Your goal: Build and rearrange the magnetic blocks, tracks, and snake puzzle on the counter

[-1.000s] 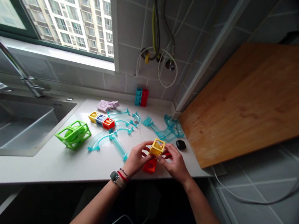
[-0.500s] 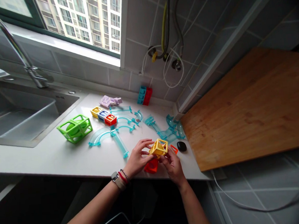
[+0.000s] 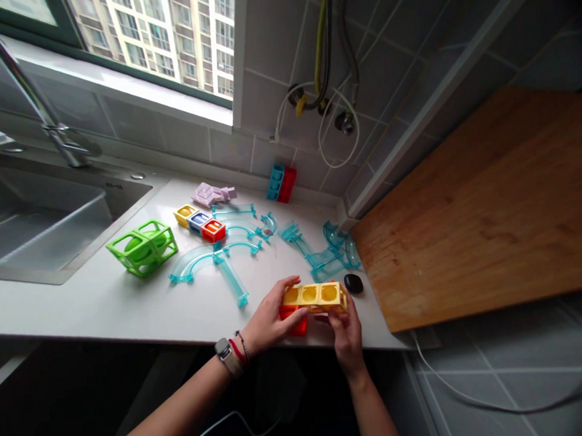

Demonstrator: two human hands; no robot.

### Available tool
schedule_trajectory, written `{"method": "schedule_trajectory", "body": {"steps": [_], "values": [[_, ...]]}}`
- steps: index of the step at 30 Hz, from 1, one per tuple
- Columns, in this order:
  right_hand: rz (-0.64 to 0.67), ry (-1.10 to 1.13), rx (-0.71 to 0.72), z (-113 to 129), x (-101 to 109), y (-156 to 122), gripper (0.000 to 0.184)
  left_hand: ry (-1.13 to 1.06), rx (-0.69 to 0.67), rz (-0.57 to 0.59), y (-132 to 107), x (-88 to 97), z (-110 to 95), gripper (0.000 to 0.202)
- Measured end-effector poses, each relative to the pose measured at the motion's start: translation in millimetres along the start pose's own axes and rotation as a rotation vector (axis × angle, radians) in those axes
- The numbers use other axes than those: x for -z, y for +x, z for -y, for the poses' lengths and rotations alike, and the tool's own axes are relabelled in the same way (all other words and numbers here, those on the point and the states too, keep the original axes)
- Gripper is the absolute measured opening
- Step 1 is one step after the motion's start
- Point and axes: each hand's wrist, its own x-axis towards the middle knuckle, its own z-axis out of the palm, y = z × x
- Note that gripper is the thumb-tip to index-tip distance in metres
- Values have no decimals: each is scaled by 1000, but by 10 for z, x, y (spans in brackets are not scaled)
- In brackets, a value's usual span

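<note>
Your left hand point(image 3: 271, 319) and your right hand point(image 3: 346, 330) both grip the yellow block row point(image 3: 315, 296). It is three open cells side by side, each with a round hole facing up. The left hand's thumb lies along the far side of the row's left end, with its fingers curled under. The right hand pinches the right end from below. The row sits level between your hands, just above the near edge of the white surface point(image 3: 102, 304).

Directly beneath the row's left end, against your left fingers, is an orange-red block point(image 3: 293, 323). You cannot tell whether it is joined to the row. A watch point(image 3: 224, 350) and thin bracelets ring your left wrist.

Just beyond your right hand lies a small black pebble-shaped object point(image 3: 353, 283). Beyond both hands, clear teal track pieces point(image 3: 224, 262) spread across the surface. Further out to the left stands a line of three small open cubes point(image 3: 199, 221), yellow, blue and red. Left of them a green cage cube point(image 3: 143, 245) holds a green rounded piece inside.

Farthest from your hands, lilac pieces point(image 3: 209, 194) and a blue-and-red block pair point(image 3: 281, 183) rest by the tiled wall.

Well left of your left hand is the sink point(image 3: 35, 262). A small mark on its rim is too small to read. Right of your right hand a wooden board point(image 3: 484, 204) leans.
</note>
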Motion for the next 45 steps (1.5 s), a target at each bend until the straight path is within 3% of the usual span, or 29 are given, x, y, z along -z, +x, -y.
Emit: {"method": "schedule_trajectory", "body": {"steps": [4, 12, 24, 30, 35, 39, 42, 45], "values": [[-71, -74, 30, 49, 43, 2, 72, -23, 11, 23, 8, 2, 13, 52], [33, -197, 48, 68, 172, 70, 68, -14, -31, 19, 42, 25, -23, 38], [42, -93, -36, -56, 136, -54, 72, -33, 52, -36, 26, 53, 23, 36], [-126, -330, 118, -190, 78, -66, 73, -145, 63, -105, 25, 13, 55, 36], [-121, -477, 203, -168, 65, -41, 74, -205, 47, -131, 31, -2, 93, 34], [-239, -541, 199, -102, 64, -124, 68, -42, 43, -167, 38, -35, 108, 46], [-309, -563, 254, -51, 26, -259, 51, 138, 37, -124, 33, -71, 91, 60], [-151, -609, 338, -5, -70, -369, 37, 214, 25, -78, 24, -80, 68, 67]]}}
